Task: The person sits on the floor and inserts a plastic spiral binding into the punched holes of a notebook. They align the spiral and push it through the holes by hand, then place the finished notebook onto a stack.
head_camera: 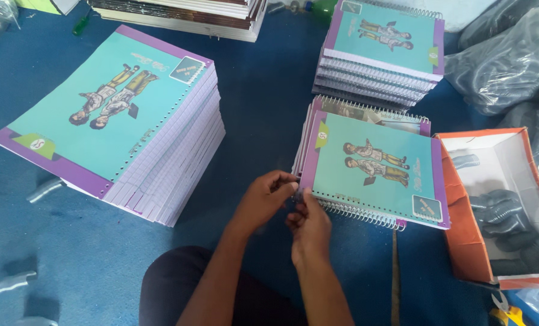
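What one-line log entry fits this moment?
hands: left hand, right hand | at: spiral notebook corner | nearby: unbound stack, orange box

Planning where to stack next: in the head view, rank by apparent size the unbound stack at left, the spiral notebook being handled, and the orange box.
1. Unbound stack, largest.
2. Spiral notebook and orange box: look alike, and the box is cut off at the frame edge, so unranked.

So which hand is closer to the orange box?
Right. The right hand is at the spiral notebook's corner, on the orange box's side; the left hand is farther away.

Soft, even daylight, faint shadows, slight motion blur, edges mildly bowed by lens
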